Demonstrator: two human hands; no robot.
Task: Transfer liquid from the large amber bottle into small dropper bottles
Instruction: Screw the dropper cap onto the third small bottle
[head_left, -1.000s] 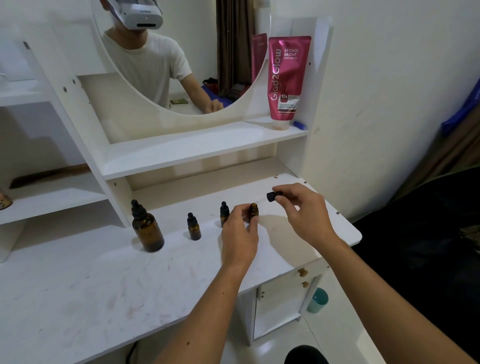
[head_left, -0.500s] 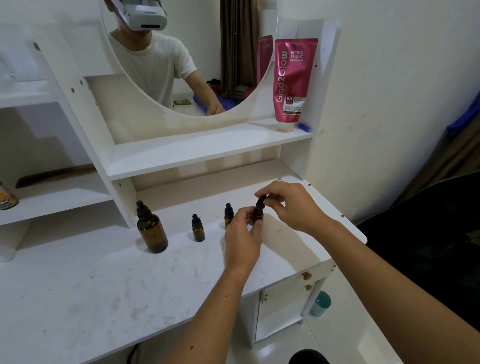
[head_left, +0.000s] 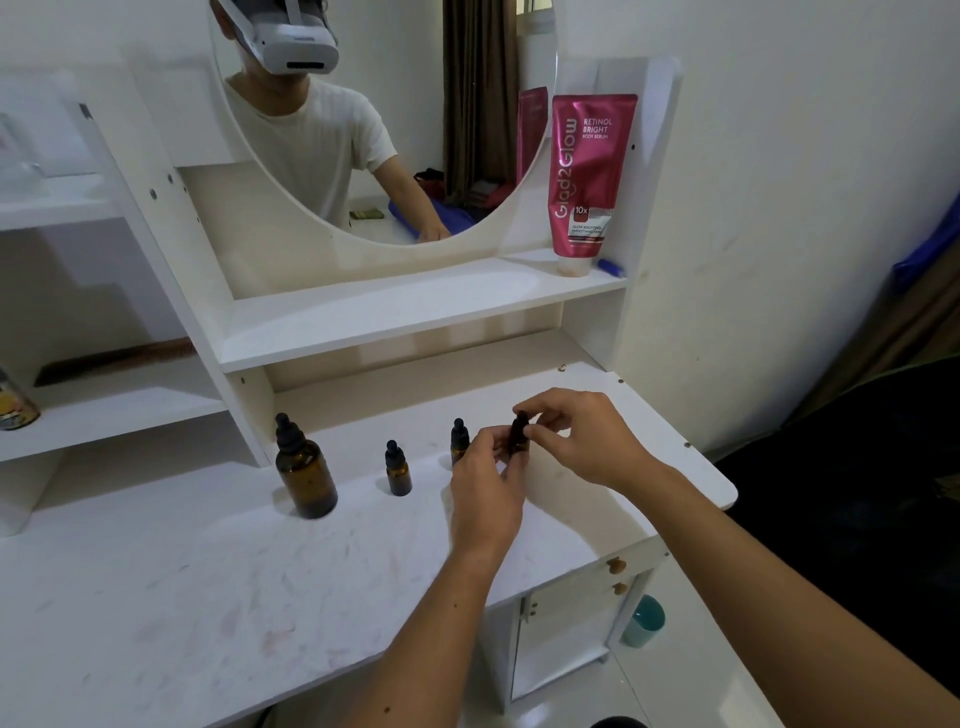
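Both hands grip one small dropper bottle (head_left: 519, 439), the left hand (head_left: 485, 491) pinching its body, the right hand (head_left: 582, 436) pinching its black cap (head_left: 520, 419), with the large amber bottle (head_left: 305, 470) well left of them.

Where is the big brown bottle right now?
The large amber bottle stands upright on the white table, left in the head view, beside a small dropper bottle and away from both hands.

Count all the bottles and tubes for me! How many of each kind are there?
Large amber dropper bottle: 1
Small amber dropper bottles: 3, one standing free, one partly behind the left hand, one held in both hands
Pink body serum tube: 1
Total: 5
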